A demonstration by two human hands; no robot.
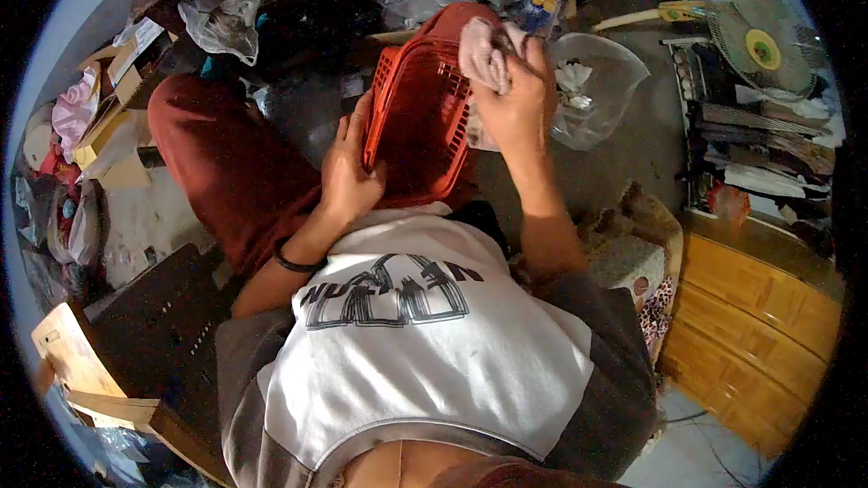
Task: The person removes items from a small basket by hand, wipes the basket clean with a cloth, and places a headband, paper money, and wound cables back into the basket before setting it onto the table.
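A red plastic basket (pixel 411 136) with slotted side walls rests tilted on my lap, its open side turned toward me. My left hand (pixel 351 172) grips its left rim, thumb on the near corner and fingers along the outside. At the far right corner, my right hand (pixel 517 99) is closed around a crumpled pale pinkish cloth (pixel 485 54), which lies against the basket's rim. Part of the right wall is covered by the cloth and that hand.
Beyond the right hand lies a clear plastic bag (pixel 615 81). A green fan (pixel 764 50) stands at the far right, above a rack of folded cloths (pixel 768 149). Wooden drawers (pixel 750 334) are at the right, cardboard boxes (pixel 113 131) at the left.
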